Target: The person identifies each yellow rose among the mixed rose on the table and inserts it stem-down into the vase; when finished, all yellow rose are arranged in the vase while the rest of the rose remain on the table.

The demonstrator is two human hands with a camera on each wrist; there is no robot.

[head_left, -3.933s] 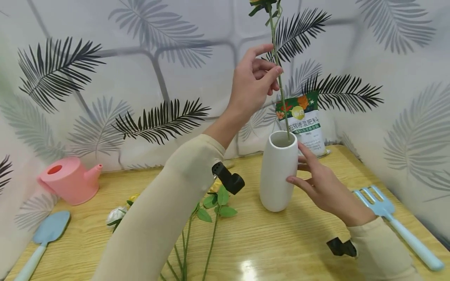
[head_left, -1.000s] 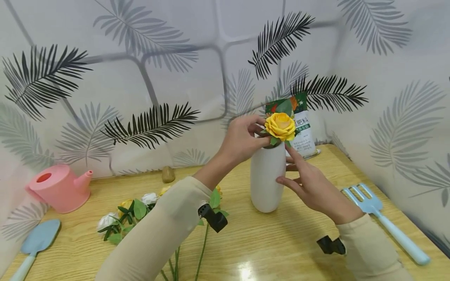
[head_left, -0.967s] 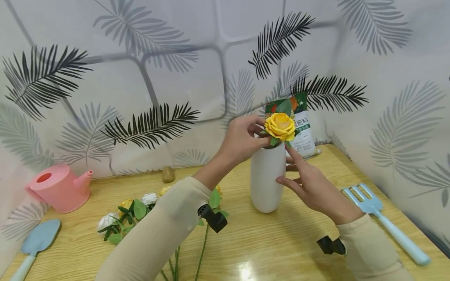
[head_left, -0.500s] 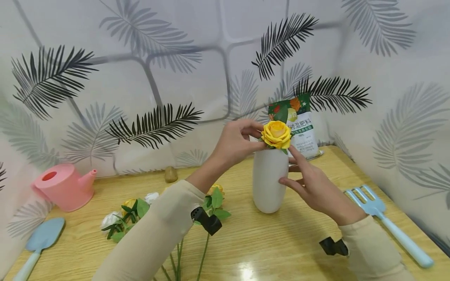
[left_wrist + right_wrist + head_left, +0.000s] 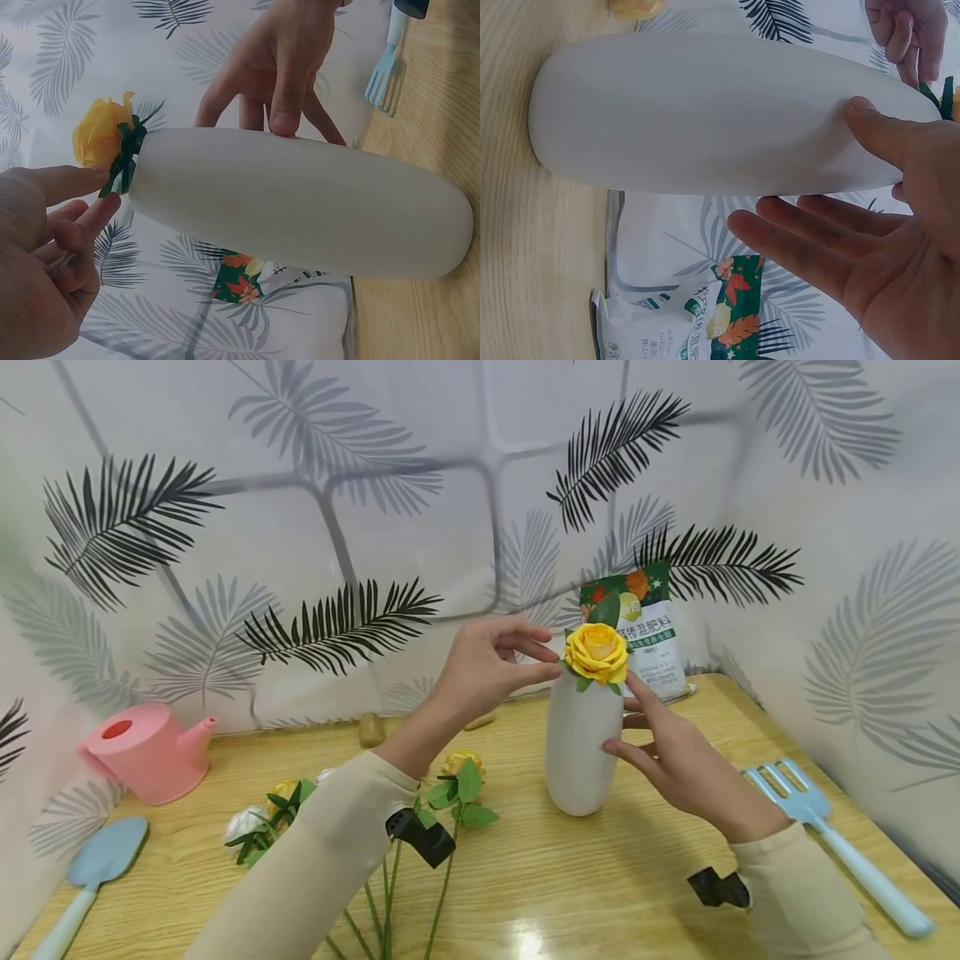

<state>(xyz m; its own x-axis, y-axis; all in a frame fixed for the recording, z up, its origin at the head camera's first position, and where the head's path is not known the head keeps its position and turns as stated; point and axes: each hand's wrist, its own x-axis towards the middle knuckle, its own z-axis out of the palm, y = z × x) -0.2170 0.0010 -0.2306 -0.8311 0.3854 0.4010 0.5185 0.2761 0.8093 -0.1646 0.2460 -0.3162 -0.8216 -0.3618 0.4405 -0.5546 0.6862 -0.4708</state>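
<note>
A white vase (image 5: 583, 752) stands upright on the wooden table, and a yellow rose (image 5: 596, 653) sits in its mouth with the bloom close over the rim. My left hand (image 5: 491, 664) is at the rose's left side, thumb and forefinger parted, fingertips right at the green sepals (image 5: 126, 161). My right hand (image 5: 678, 760) holds the vase's upper right side, with the thumb (image 5: 870, 124) on the near face and the fingers spread along the other side. The rose's stem is hidden inside the vase.
More yellow and white roses (image 5: 247, 827) lie left of the vase, partly behind my left sleeve. A pink watering can (image 5: 153, 752) and blue trowel (image 5: 108, 852) are far left. A fertilizer bag (image 5: 652, 647) leans behind the vase; a blue hand fork (image 5: 806, 802) lies right.
The yellow rose, held high over the vase earlier, has come down until its bloom rests at the rim. My left hand has since drawn slightly left from it. The right hand stays on the vase.
</note>
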